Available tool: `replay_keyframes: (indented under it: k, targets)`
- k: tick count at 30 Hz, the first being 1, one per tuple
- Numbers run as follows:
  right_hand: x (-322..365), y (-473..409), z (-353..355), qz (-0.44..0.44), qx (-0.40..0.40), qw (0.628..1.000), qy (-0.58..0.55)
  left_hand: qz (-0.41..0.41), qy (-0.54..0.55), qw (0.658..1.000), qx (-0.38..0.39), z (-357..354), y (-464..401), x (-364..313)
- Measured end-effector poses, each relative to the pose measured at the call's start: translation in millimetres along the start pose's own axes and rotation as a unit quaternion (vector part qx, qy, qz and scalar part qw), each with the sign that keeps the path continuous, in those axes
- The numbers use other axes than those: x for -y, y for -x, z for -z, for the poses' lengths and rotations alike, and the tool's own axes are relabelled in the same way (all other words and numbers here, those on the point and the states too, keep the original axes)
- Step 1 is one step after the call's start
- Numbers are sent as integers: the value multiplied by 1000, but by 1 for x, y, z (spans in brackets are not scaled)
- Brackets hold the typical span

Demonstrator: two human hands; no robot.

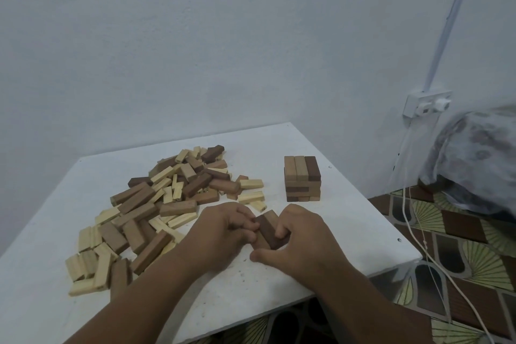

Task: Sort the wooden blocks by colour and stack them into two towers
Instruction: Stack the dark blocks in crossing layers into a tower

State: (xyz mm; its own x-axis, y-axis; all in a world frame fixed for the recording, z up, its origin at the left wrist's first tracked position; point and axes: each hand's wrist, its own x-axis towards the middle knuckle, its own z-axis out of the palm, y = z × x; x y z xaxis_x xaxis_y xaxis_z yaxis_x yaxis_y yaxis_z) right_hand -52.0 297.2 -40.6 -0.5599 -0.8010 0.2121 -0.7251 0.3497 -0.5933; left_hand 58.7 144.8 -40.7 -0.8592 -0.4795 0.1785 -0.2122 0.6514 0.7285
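Note:
A loose pile of wooden blocks (pixel 156 204), pale and brown mixed, lies across the left and middle of the white table (pixel 349 226). A short tower of brown blocks (pixel 302 179) stands at the back right, several layers high. Near the table's front, both hands hold a small bundle of brown blocks (pixel 269 229) side by side. My left hand (pixel 223 232) grips the bundle's left side with curled fingers. My right hand (pixel 301 237) grips its right side, fingers hooked over the top and thumb underneath.
The table's right edge drops to a patterned floor (pixel 446 260), where white cables (pixel 418 232) hang from a wall socket (pixel 427 103). A cloth-covered bundle (pixel 474 159) lies at the far right. A plain wall stands behind the table.

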Motion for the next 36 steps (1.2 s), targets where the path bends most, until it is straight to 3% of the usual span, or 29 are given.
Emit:
replay_keyframes:
  k: [6,11,14,18,24,28,36]
  targets:
    - [-14,0,7,42,20,998,-44,-66,-95,990,81,18,0,-3]
    - [-28,0,21,66,52,992,-91,-56,-94,985,135,20,0,-16]
    - [-30,1,28,81,30,990,-111,-45,-62,990,117,18,-1,-18]
    - [-31,-2,45,108,-61,976,-179,-23,70,996,42,18,-5,-22]
    - [-35,-25,57,125,-175,930,-299,-14,249,968,-1,10,-34,-48]
    - [-42,-42,60,92,-183,905,-373,-12,220,975,-24,5,-61,-56]
    - [-63,-64,50,35,-179,898,-400,21,162,986,-26,-11,-98,-49]
